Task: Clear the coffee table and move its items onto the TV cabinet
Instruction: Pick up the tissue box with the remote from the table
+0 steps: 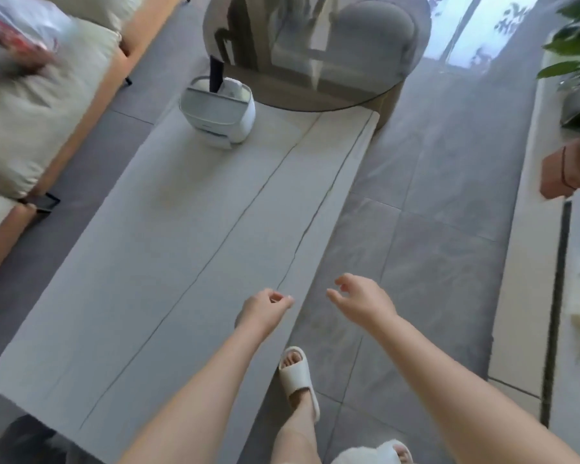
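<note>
Head view, looking down the length of the coffee table [181, 262]: a long pale slab with thin dark veins, running from the lower left of the frame to upper centre. Beyond its far end I see a round dark glass top [315, 51], overlapping the slab's edge.

One item I can make out on the table: a white organizer box [218, 112] at the far end, upper centre of the frame, just beside the glass top. A dark remote [215, 73] stands upright in it, next to a white object I can't identify.

My left hand [265, 308] hangs over the table's near right edge, lower centre. Fingers loosely curled, thumb and forefinger close together, nothing in them. My right hand [362, 301] is just to the right of it, over the grey floor tiles [432, 195], fingers relaxed and half-bent, also holding nothing. The two hands are near each other but apart.

TV cabinet [523, 262]: pale surface along the right edge of the frame. On it, a green plant [576, 45] at upper right and a brownish box [563, 172] below that; blurred, can't tell more.

Sofa [31, 122] with cream cushions at upper left. Feet in white slippers [298, 380] at the bottom.
</note>
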Demonstrator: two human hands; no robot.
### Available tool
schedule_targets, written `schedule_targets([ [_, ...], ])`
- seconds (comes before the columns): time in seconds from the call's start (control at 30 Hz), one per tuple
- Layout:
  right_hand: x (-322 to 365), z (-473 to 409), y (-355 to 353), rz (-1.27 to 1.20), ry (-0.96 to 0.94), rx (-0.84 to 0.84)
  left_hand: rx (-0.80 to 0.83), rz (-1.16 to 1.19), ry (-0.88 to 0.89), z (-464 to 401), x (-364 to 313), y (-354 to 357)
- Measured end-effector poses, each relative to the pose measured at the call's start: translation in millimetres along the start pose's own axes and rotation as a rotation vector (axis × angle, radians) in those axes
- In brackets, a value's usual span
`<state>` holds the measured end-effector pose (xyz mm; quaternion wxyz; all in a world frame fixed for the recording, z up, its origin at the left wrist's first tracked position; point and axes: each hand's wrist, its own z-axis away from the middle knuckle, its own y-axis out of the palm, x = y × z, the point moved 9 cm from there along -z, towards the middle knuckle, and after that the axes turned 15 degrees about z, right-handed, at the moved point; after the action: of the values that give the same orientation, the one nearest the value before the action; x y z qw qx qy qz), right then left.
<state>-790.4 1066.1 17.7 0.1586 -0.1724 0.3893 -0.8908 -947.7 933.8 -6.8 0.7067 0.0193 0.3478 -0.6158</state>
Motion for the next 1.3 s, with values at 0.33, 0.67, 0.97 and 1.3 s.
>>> schedule_targets([
  [0.33, 117.5, -107.6, -65.3, 0.069, -0.122, -0.011, -0.125, 0.234, -0.035, -75.3, -37.7, -101.2],
  [0.67, 163.6, -239.0, -111.0, 0.185, -0.211, 0.064, -0.274, 0.466, -0.075, -176.5, -104.6, -151.0],
  [0.97, 202.0, -361.0, -164.5, 0.078, -0.193, -0.008, -0.387, 0.495, -0.014, -280.8, -173.1, -191.5],
  [1.3, 239.5, -456.6, -145.7, -0.326, -0.132, 0.019, -0.498, 0.704, -0.009, -387.4, -181.0, -213.3],
])
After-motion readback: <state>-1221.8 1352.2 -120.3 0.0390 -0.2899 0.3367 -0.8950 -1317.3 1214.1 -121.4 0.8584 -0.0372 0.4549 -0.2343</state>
